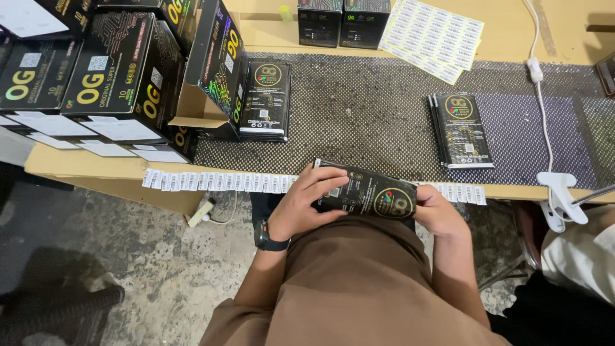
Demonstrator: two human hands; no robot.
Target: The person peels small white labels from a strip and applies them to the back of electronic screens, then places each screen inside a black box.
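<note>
Head view: both hands on a flat black packet at the table edge
Left hand presses fingers onto the black packet, right hand clasps its end; a label strip lines the table edge, stacked packets right

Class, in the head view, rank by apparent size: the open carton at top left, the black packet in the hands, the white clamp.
1. open carton
2. black packet
3. white clamp
</note>
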